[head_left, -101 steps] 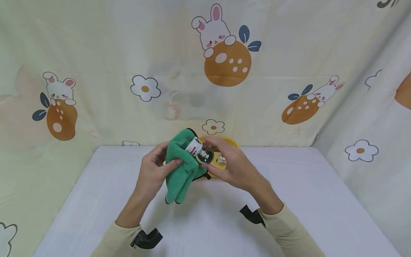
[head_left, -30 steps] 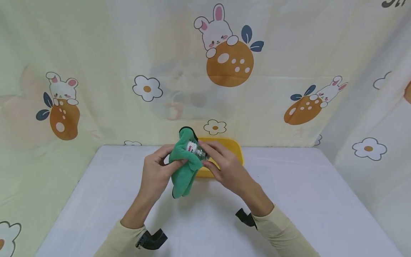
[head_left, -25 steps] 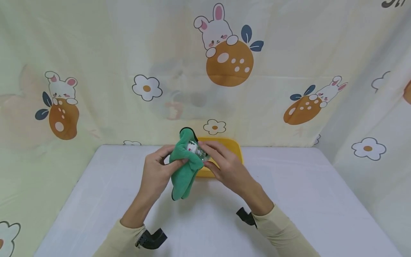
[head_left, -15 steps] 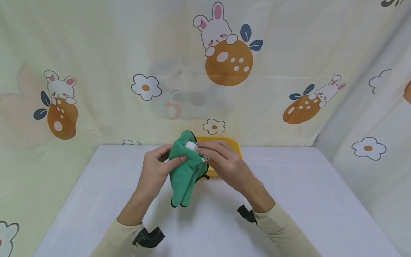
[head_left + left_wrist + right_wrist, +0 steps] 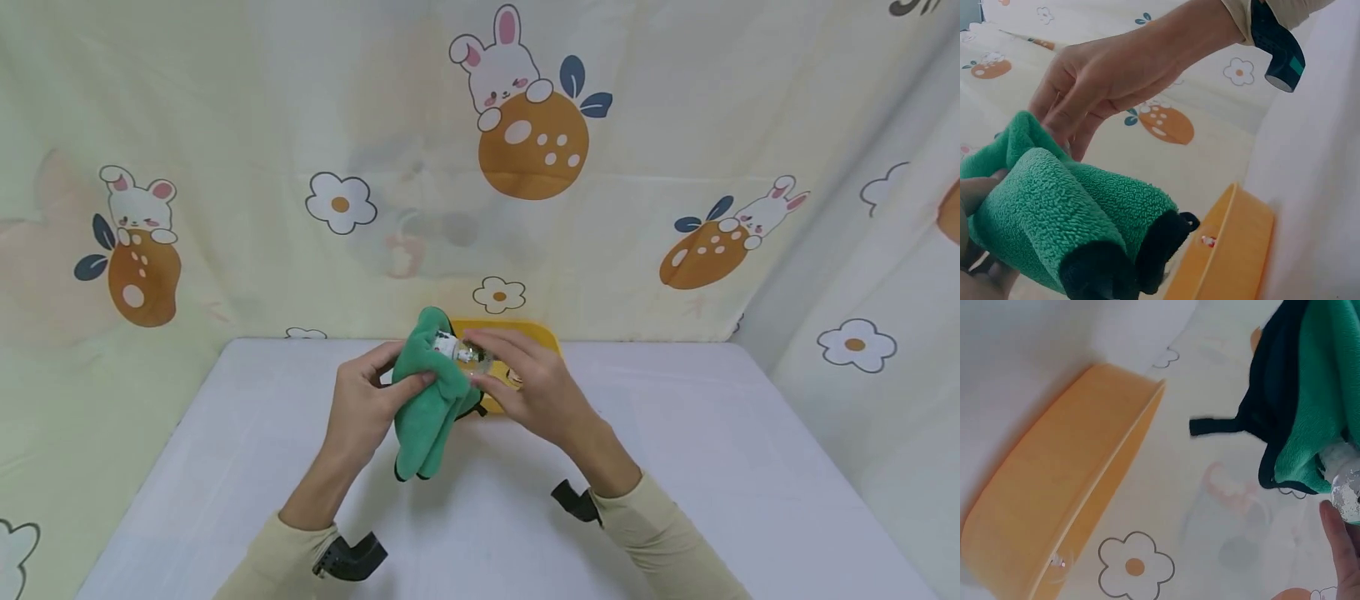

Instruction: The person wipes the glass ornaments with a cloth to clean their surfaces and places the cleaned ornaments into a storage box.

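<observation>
In the head view, my left hand (image 5: 371,392) grips a folded green towel (image 5: 431,400) with dark edging, thumb pressed on its front. A small snow globe (image 5: 446,343) pokes out of the towel's folds, its white lettered base wrapped and its clear round dome pointing right. My right hand (image 5: 536,383) pinches the dome between thumb and fingers, which partly cover it. In the left wrist view, the towel (image 5: 1054,206) hides the globe, and the other hand shows behind it. The right wrist view shows the glittery dome (image 5: 1349,494) against a fingertip.
A yellow tray (image 5: 543,335) stands at the table's back edge, behind the hands. A small round item (image 5: 514,377) shows inside it, partly hidden by the right hand. The white table (image 5: 675,467) meets a printed curtain (image 5: 300,267) at the back.
The right hand's fingers, bunched over the dome half a second ago, have spread apart, so more of the dome shows. The towel has shifted slightly; the left hand keeps its grip.
</observation>
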A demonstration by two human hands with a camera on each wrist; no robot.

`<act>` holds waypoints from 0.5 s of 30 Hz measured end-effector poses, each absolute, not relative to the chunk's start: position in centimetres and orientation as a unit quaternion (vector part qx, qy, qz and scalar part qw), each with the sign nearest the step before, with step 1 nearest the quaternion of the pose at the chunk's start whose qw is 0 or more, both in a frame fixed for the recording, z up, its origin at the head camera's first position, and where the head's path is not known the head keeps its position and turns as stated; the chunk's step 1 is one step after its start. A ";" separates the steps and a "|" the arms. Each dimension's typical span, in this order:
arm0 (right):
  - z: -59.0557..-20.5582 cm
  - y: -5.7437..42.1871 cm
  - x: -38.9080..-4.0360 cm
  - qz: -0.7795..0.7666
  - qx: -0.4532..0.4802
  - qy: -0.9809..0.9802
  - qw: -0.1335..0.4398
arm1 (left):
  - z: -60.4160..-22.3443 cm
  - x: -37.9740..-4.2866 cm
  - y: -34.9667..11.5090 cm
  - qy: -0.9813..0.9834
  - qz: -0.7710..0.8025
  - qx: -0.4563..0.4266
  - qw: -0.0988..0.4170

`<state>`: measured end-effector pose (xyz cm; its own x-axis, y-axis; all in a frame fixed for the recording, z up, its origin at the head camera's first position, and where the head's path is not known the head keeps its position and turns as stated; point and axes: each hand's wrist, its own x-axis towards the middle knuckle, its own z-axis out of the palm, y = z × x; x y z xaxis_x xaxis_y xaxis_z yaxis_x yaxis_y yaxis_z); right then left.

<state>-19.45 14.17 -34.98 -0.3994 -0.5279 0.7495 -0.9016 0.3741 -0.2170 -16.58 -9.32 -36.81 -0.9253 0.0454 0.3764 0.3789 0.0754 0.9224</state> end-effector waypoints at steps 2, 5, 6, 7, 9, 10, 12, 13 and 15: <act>-35.0 14.1 -19.5 0.348 0.454 -0.770 0.282 | -36.9 -16.5 -9.3 -0.720 -0.662 -0.157 0.136; -34.9 14.1 -19.5 0.384 0.441 -0.766 0.265 | -37.0 -16.3 -9.2 -0.718 -0.657 -0.172 0.153; -34.9 14.2 -19.5 0.394 0.436 -0.767 0.259 | -37.0 -16.3 -9.1 -0.717 -0.656 -0.177 0.157; -34.8 14.2 -19.5 0.405 0.429 -0.767 0.252 | -37.1 -16.3 -9.1 -0.716 -0.653 -0.182 0.163; -34.7 14.2 -19.4 0.431 0.416 -0.767 0.230 | -37.1 -16.2 -9.1 -0.714 -0.650 -0.194 0.175; -34.7 14.2 -19.3 0.445 0.410 -0.767 0.216 | -37.1 -16.2 -9.1 -0.713 -0.647 -0.199 0.182; -34.5 14.2 -19.1 0.473 0.398 -0.766 0.180 | -37.3 -16.2 -9.1 -0.711 -0.641 -0.209 0.199; -34.4 14.2 -19.0 0.483 0.391 -0.767 0.161 | -37.3 -16.2 -9.1 -0.710 -0.639 -0.212 0.207; -34.1 14.2 -18.7 0.491 0.379 -0.774 0.128 | -37.4 -16.3 -9.1 -0.706 -0.639 -0.214 0.217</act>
<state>-18.74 14.19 -34.14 -0.6799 -0.4604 0.5708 -0.7124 0.2301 -0.6630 -16.27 -9.12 -37.39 -0.8141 0.0258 0.5802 0.5799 0.0907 0.8097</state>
